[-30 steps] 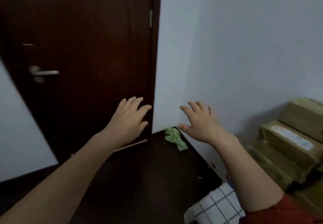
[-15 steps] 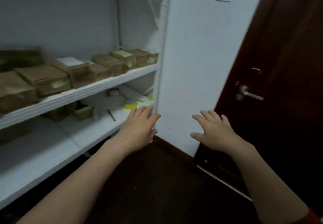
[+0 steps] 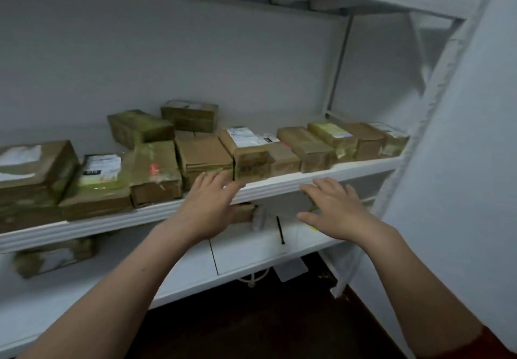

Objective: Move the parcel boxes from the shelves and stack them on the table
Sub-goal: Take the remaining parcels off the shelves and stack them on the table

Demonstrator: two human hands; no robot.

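Several brown cardboard parcel boxes (image 3: 201, 154) wrapped in tape stand in a row on the middle white shelf (image 3: 279, 187). One box with a white label (image 3: 247, 148) sits near the shelf's front edge. My left hand (image 3: 208, 207) hovers open, fingers spread, just in front of that edge and below the boxes. My right hand (image 3: 334, 209) is open too, held out in front of the shelf edge further right. Neither hand holds anything.
The lower shelf (image 3: 251, 249) carries a taped box (image 3: 53, 258) at the left, a black pen (image 3: 280, 230) and small items partly hidden behind my hands. A white shelf post (image 3: 436, 89) and the wall stand at the right. Dark floor lies below.
The view has swung left from the door and wall to face the shelves. Both hands stay open and now reach near the middle shelf's front edge.
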